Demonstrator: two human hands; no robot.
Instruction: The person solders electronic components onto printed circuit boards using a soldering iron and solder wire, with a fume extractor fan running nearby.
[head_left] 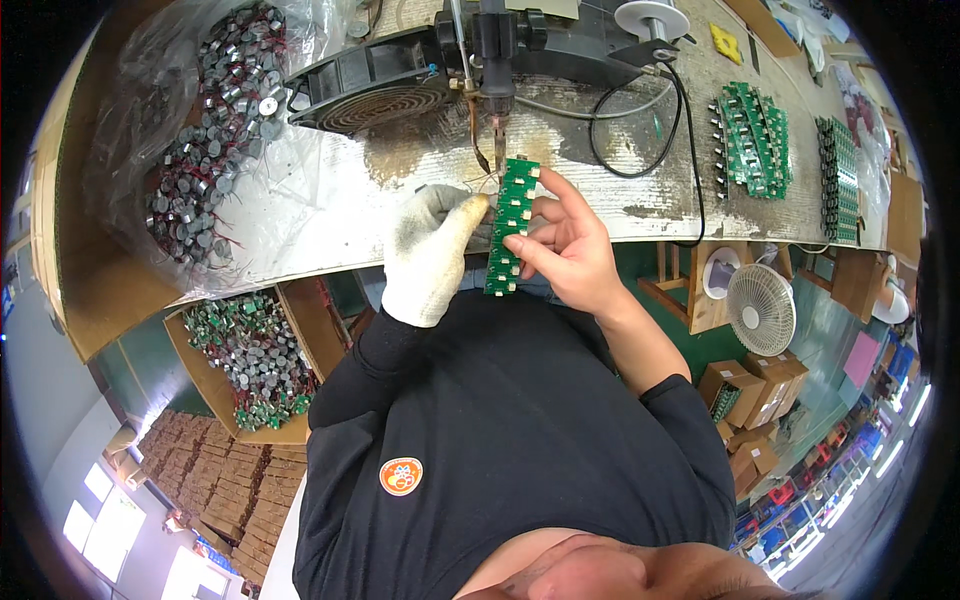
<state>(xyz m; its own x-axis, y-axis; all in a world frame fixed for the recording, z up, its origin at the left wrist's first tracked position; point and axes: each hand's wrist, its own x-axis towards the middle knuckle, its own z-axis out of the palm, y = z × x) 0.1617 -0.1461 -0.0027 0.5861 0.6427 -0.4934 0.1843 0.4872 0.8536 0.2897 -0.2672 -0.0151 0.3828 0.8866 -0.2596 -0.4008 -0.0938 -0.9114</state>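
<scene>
My bare right hand (578,250) grips a long green circuit board strip (514,215) between thumb and fingers. The strip stands nearly upright in the picture, with a row of small pale parts along it. On my left hand (428,258) is a whitish glove; its thumb and fingers are pinched together beside the strip's left edge. What that pinch holds is hidden, though thin wires seem to show just above it. The tip of a mounted soldering iron (497,110) points down at the upper end of the strip, very close to it.
A black round fan (385,95) lies behind my left hand. Small motors (225,130) with red wires are heaped on plastic at the left. Stacked green boards (755,140) lie to the right, near a looped black cable (690,130). A box of motors (250,360) stands below the table.
</scene>
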